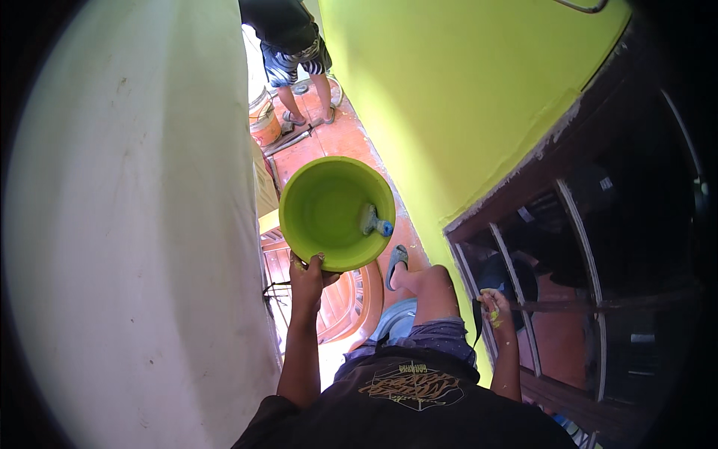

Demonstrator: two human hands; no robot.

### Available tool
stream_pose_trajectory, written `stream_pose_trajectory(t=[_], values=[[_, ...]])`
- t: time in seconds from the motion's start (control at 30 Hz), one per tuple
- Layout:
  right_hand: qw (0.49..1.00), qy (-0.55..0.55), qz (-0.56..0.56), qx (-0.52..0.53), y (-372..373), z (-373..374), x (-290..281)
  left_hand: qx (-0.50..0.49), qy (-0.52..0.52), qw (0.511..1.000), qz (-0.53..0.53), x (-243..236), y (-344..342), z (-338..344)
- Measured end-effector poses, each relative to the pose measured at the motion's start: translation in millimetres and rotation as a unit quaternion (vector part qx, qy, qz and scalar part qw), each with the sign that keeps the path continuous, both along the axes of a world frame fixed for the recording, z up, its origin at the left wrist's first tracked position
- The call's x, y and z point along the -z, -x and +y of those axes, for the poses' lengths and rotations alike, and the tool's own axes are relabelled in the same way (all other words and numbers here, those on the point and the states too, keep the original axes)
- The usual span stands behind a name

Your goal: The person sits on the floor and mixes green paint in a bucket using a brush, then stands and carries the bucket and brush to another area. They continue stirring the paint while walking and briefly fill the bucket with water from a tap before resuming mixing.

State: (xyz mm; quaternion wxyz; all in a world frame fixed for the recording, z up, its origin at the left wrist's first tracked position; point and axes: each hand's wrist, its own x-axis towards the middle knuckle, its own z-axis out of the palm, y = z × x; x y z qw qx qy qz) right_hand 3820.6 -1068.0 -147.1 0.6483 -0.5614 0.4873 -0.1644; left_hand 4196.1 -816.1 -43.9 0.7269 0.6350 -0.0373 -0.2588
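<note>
A green round plastic tub [333, 187] hangs in front of me, its open top facing up. My left hand [308, 275] is closed on its near rim, thumb over the edge and fingers below. Inside, against the right wall, leans what looks like a paintbrush [371, 221], pale with a blue end at the rim. At my right, my right hand [496, 307] has its fingers curled around a bar of the dark window grille [505, 258]. Yellow-green paint smears mark both hands. Beside the right hand a black strap [477, 322] dangles.
A yellow-green wall [441, 97] runs along the right, a pale wall [149, 224] along the left. Below me are an orange plastic chair [366, 299] and a blue round item [396, 320]. Farther off, a person [295, 63] stands on the reddish floor near buckets [265, 127].
</note>
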Motion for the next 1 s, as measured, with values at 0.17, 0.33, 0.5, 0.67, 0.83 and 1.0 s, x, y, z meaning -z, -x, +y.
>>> stream_pose_trajectory(t=[0.17,0.33,0.5,0.67,0.83,1.0], values=[[0.979,0.074,0.0,-0.188,-122,-97,4,-0.068,0.028,0.997,0.018,15,-41,-61],[0.937,0.03,0.06,-0.342,-258,-187,7,-0.172,0.028,0.984,0.036,27,-66,-124],[0.919,0.059,0.056,-0.387,-329,-244,-4,-0.228,-0.005,0.972,0.048,50,-78,-159],[0.928,-0.003,0.006,-0.371,-392,-267,3,-0.242,0.007,0.969,0.04,54,-100,-183],[0.929,-0.047,-0.032,-0.367,-431,-291,4,-0.253,-0.014,0.966,0.059,47,-113,-196],[0.936,-0.092,-0.056,-0.334,-449,-316,7,-0.24,-0.021,0.969,0.056,52,-129,-203]])
